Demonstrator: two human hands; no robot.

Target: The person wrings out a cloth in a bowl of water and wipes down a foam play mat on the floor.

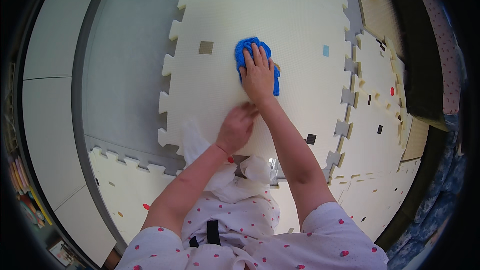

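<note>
My right hand (pixel 258 77) presses down on a crumpled blue cloth (pixel 242 50), its fingers spread over the fabric. Under both lies a cream foam floor mat (pixel 210 82) with interlocking toothed edges and a fine surface texture. A small tan patch (pixel 277 67) shows at the cloth's right side, partly covered. Lower and to the left, my left hand (pixel 237 125) is blurred, its fingertips close to my right wrist. Whether it touches the wrist or holds anything cannot be made out.
Grey floor (pixel 127 63) shows left of the mat, bordered by white cabinet fronts (pixel 47 131). More foam tiles (pixel 371 127) lie to the right, beside a dark sofa-like edge (pixel 423 45). Books (pixel 18 174) stand at far left. Bunched white fabric (pixel 228 183) lies by my lap.
</note>
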